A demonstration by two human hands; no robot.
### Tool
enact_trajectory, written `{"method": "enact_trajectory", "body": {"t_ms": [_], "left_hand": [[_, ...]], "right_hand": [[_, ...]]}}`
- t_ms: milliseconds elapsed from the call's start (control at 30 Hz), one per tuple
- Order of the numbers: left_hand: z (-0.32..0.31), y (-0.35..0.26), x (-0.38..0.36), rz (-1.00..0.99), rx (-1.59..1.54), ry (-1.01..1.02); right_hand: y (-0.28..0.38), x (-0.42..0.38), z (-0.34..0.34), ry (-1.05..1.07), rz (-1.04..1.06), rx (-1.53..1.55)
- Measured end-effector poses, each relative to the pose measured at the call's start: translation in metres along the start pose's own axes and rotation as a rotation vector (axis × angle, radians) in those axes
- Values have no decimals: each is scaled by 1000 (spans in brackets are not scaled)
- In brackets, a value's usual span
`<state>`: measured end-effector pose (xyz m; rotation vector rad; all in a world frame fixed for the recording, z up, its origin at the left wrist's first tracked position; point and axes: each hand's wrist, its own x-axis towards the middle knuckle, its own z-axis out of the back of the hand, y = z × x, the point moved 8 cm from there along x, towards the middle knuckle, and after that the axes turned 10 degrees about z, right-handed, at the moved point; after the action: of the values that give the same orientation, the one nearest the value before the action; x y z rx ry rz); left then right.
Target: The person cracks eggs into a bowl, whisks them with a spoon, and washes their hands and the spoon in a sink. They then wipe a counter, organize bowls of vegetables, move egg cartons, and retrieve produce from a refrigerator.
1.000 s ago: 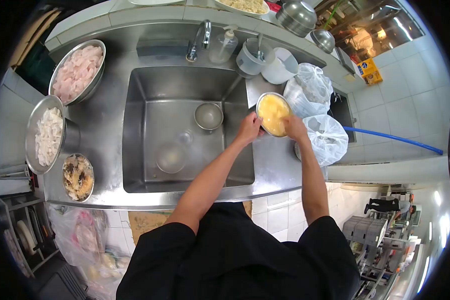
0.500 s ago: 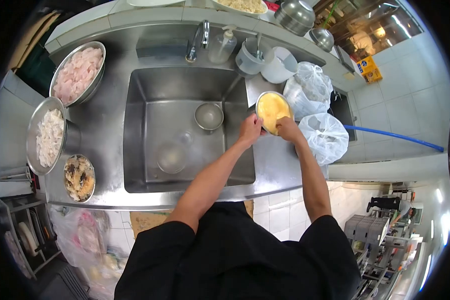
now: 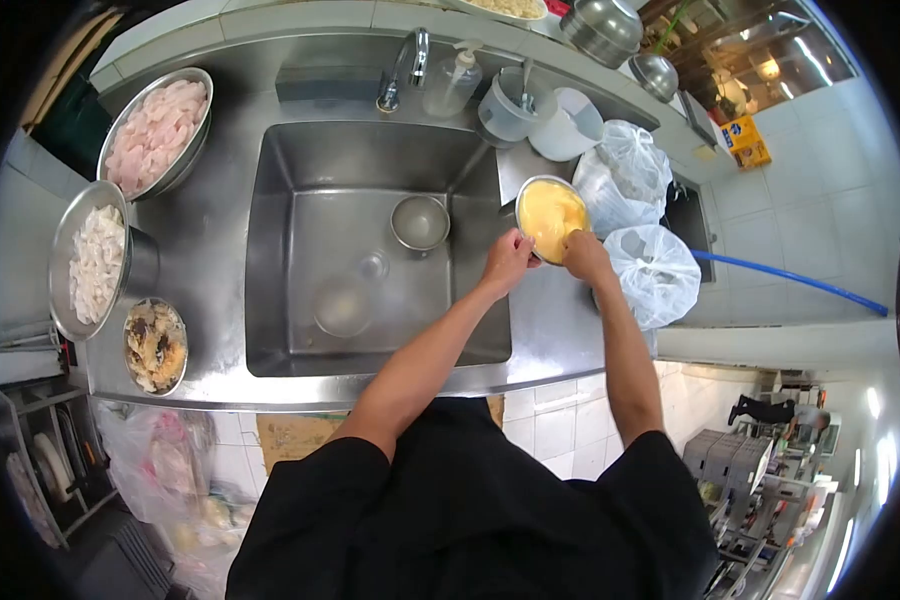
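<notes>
A metal bowl (image 3: 547,179) of thick yellow mixture (image 3: 550,208) sits on the steel counter, right of the sink. My left hand (image 3: 510,262) is closed on its near-left rim. At the near-right side, my right hand (image 3: 587,256) is closed, its fingers down at the mixture; whatever they pinch is hidden. Plastic bags (image 3: 653,272) lie just right of that hand. Beyond the bowl stand two whitish tubs, one tub (image 3: 515,112) with a utensil in it and another tub (image 3: 573,138) beside it.
In the steel sink (image 3: 310,350) is a small metal bowl (image 3: 420,222). A faucet (image 3: 390,95) and pump bottle (image 3: 454,85) stand behind. On the left are a bowl of pale pink meat (image 3: 157,138), white pieces (image 3: 97,265) and a dish of mixed food (image 3: 156,345). Far right, a person (image 3: 770,409) appears.
The surface of the yellow mixture has shifted, with swirls now showing. My right hand has moved slightly right at the bowl's near side. The view has shifted slightly.
</notes>
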<state>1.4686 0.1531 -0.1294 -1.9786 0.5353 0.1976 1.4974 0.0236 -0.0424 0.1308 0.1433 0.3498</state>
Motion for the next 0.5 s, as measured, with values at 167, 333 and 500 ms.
{"method": "enact_trajectory", "body": {"t_ms": [167,333,500], "left_hand": [[-2,3,-1,9,-16,37],[-2,-4,4,-11,1,16],[-4,-3,3,-17,-36,-1]], "right_hand": [[-1,1,0,-76,-47,-145],[12,5,-3,4,9,-29],[4,6,5,-121,-37,-96]]}}
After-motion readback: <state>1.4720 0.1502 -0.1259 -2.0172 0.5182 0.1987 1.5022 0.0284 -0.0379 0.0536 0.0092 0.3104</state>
